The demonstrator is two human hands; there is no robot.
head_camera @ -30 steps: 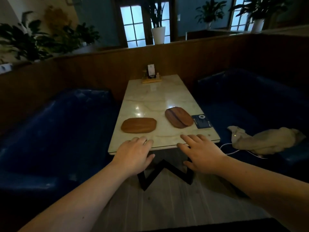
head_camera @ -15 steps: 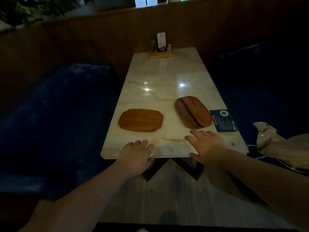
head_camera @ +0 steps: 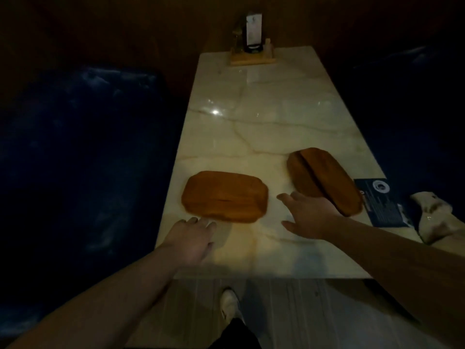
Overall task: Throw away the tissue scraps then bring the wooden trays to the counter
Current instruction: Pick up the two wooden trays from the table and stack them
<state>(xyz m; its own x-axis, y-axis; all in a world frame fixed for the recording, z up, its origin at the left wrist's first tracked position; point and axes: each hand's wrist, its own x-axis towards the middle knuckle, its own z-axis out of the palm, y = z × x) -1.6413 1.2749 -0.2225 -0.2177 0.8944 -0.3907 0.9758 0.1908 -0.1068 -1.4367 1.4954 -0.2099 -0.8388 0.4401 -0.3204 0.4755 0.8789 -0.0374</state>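
Two wooden trays lie on the pale marble table (head_camera: 264, 117). The lighter tray (head_camera: 224, 196) lies flat near the table's left edge. The darker tray (head_camera: 323, 180) lies at an angle on the right. My left hand (head_camera: 192, 239) is open, palm down, its fingertips at the near edge of the lighter tray. My right hand (head_camera: 308, 215) is open with fingers spread, beside the near left end of the darker tray, partly over it. No tissue scraps show on the table.
A dark blue card (head_camera: 381, 201) lies at the table's right edge. A wooden stand with a menu card (head_camera: 253, 44) sits at the far end. Blue padded benches (head_camera: 83, 152) flank the table; a beige cloth (head_camera: 435, 217) lies on the right one. My shoe (head_camera: 229, 304) shows below.
I have moved closer and looked down. Both hands went forward from the table's near edge onto the table, the left up to the lighter tray, the right up to the darker one.
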